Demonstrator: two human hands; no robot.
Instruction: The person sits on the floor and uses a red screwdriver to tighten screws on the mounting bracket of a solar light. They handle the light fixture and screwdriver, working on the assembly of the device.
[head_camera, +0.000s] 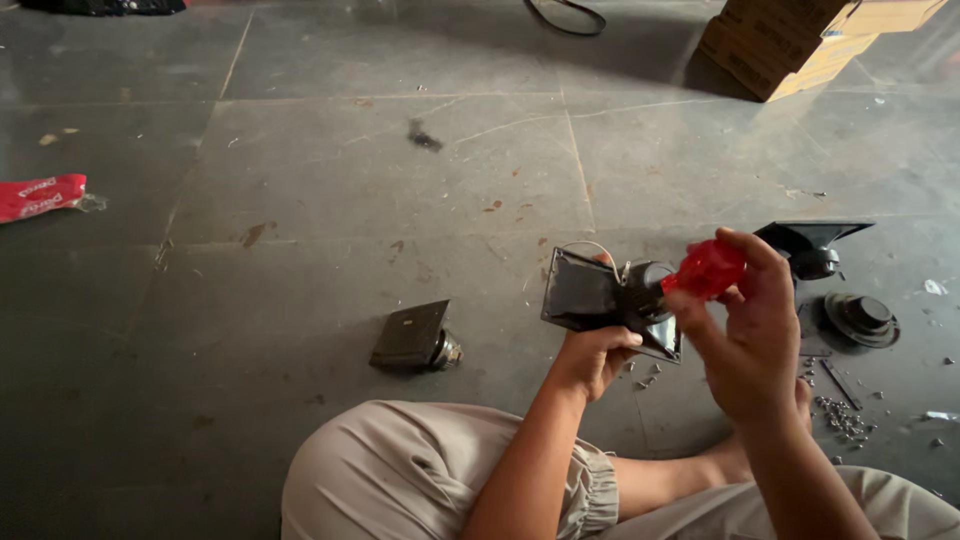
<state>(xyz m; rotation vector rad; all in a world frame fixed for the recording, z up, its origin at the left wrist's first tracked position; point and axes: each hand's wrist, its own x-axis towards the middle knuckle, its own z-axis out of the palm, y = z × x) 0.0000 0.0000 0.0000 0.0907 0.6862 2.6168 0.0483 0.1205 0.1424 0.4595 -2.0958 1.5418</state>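
Far left on the stone floor (330, 170) lies a crumpled red wrapper (40, 196); nearer the middle sits a small black speaker unit (413, 338), face down and apart from everything else. The person sits cross-legged, and the left hand (593, 358) grips from below a second black square speaker (598, 297), fingers curled round its lower edge, holding it up off the floor. The right hand (752, 335) pinches the red handle of a screwdriver (706, 268) between thumb and fingertips, its tip set into the back of the speaker. Best, I'd say, to keep the shaft square to the screw and the frame steady. Right of that lie another speaker (810, 247), a round black part (861, 316) and loose screws (842, 417); cardboard boxes (800, 40) stand far right.
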